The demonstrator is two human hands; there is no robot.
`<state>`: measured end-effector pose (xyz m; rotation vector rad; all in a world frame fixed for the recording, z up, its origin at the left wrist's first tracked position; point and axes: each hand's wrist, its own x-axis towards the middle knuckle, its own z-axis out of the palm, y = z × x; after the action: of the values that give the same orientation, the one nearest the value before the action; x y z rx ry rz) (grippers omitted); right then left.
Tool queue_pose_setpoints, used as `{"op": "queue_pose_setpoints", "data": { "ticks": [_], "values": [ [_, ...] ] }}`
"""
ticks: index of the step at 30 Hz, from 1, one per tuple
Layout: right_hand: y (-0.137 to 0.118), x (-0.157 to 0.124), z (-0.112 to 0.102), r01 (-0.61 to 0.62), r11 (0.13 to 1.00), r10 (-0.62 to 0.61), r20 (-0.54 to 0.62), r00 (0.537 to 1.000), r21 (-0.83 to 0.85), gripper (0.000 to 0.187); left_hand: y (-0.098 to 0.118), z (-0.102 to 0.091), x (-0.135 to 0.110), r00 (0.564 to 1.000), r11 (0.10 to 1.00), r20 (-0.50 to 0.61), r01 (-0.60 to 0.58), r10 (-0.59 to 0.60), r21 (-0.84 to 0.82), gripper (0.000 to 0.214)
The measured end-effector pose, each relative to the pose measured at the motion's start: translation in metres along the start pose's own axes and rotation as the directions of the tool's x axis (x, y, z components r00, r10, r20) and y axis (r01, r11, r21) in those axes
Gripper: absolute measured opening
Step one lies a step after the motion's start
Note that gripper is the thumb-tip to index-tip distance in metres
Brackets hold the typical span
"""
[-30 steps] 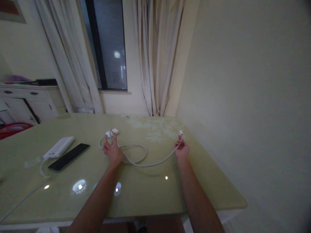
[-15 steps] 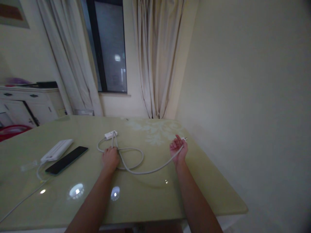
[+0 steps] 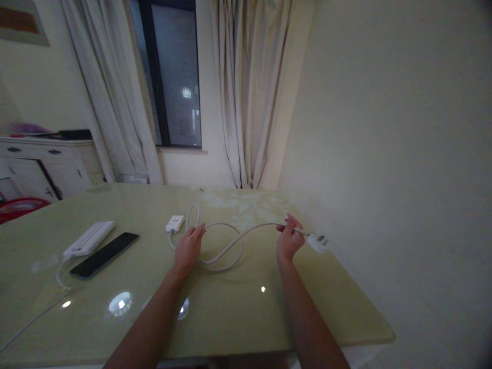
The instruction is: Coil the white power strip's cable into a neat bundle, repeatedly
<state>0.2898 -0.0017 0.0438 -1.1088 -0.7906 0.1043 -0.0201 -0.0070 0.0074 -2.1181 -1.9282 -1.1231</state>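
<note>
I can't see inside the white cabinet (image 3: pixel 69 161) at far left (drawers in front, bits piled on top). Over the table (image 3: pixel 230 323) I have the left hand (image 3: pixel 189 248) closed on a loop of white cable (image 3: pixel 251 229), with the socket block (image 3: pixel 175 223) lying near its left side. My right hand (image 3: pixel 290 241) has its fingers curled round the cable's other end, the plug (image 3: pixel 317 243) sticking out just past them, to the right.
</note>
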Motion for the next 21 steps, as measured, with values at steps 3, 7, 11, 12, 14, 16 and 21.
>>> {"op": "queue_pose_setpoints", "data": {
  "ticks": [3,7,11,12,14,16,21],
  "values": [
    [0.001,-0.020,0.009,0.233,0.972,-0.224,0.237,0.945,-0.009,0.043,0.006,0.004,-0.003,0.997,0.995,-0.074,-0.044,0.037,-0.091,0.037],
    [0.000,-0.056,0.023,0.447,0.894,-0.377,0.604,0.702,0.038,0.037,0.009,0.009,-0.004,0.985,0.973,-0.157,-0.102,0.070,-0.208,0.038],
    [0.001,-0.080,0.032,0.508,0.861,-0.265,0.866,0.425,0.015,0.034,0.010,0.010,-0.004,0.977,0.952,-0.197,-0.139,0.086,-0.274,0.036],
    [0.001,-0.082,0.033,0.506,0.862,-0.229,0.891,0.392,-0.001,0.032,0.011,0.009,-0.005,0.979,0.951,-0.183,-0.142,0.093,-0.274,0.035],
    [0.000,-0.084,0.032,0.469,0.883,-0.191,0.925,0.328,0.016,0.029,0.012,0.008,-0.006,0.982,0.950,-0.159,-0.140,0.098,-0.279,0.035],
    [-0.002,-0.084,0.030,0.397,0.915,-0.180,0.951,0.253,0.068,0.024,0.015,0.007,-0.007,0.984,0.944,-0.159,-0.127,0.081,-0.305,0.034],
    [-0.011,-0.085,0.026,0.328,0.939,-0.127,0.990,0.053,0.103,0.021,0.026,0.007,-0.009,0.964,0.916,-0.262,-0.144,0.044,-0.375,0.031]
  ]
}}
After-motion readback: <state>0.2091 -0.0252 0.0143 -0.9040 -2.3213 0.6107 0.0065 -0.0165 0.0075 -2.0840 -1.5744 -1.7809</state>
